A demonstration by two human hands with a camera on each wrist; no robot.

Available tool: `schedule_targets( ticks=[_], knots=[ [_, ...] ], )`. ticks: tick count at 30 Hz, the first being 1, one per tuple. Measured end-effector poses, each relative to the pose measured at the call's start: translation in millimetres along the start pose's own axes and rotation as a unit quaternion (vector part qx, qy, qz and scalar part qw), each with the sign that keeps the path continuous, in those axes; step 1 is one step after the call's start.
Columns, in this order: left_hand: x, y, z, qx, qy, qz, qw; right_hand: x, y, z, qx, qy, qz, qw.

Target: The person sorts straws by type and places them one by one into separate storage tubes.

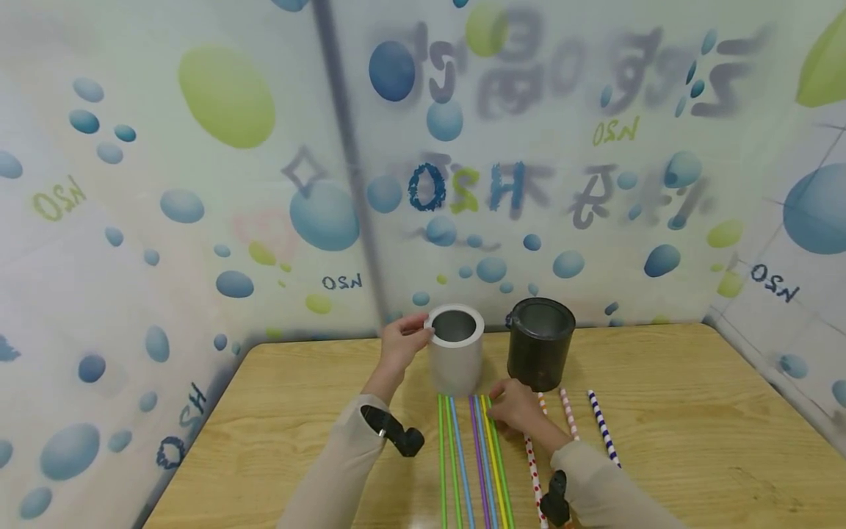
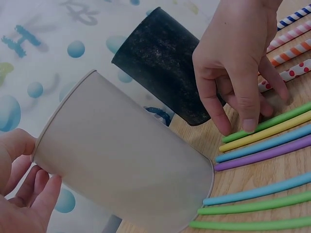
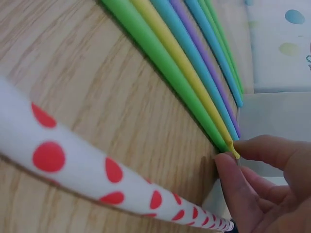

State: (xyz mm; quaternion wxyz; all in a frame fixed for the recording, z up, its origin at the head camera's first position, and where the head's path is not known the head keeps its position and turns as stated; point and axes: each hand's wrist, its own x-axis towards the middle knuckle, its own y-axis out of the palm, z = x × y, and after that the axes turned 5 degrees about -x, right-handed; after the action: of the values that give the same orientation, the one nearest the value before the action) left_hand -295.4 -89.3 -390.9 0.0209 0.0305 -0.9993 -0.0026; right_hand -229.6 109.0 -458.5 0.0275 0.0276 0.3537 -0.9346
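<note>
Fingers point(image 2: 46, 194) grip a smooth white cylinder point(image 2: 121, 155) near 7 plain straws point(image 2: 267, 155).

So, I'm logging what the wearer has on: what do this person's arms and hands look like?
The left sleeve and right sleeve are plain, pale beige and reach the wrists. A black strap with a rounded black device sits at the left wrist; another black device sits at the right. The left hand and right hand are bare.
</note>
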Motion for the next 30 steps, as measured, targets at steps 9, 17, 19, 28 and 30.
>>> schedule_targets(
  ticks=[9, 17, 19, 28, 30],
  knots=[
    [0.0, 1.7, -1.3, 0.0, 0.005, 0.004, 1.0, -1, 0, -3, 0.017, 0.015, 0.003, 1.0],
    [-0.6, 2.2, -0.6, 0.003, -0.001, -0.001, 1.0, -4, 2, -3, 0.023, 0.017, -0.003, 1.0],
    [-0.8, 2.3, -0.5, 0.002, -0.001, -0.002, 1.0, -5, 3, -3, 0.023, 0.019, -0.006, 1.0],
    [0.2, 1.4, 2.6, 0.006, 0.005, -0.005, 1.0, -4, 10, -1, 0.019, 0.015, -0.019, 1.0],
    [0.1, 1.2, 2.8, 0.005, 0.005, -0.003, 1.0, -3, 11, -1, 0.014, 0.012, -0.023, 1.0]
  ],
)
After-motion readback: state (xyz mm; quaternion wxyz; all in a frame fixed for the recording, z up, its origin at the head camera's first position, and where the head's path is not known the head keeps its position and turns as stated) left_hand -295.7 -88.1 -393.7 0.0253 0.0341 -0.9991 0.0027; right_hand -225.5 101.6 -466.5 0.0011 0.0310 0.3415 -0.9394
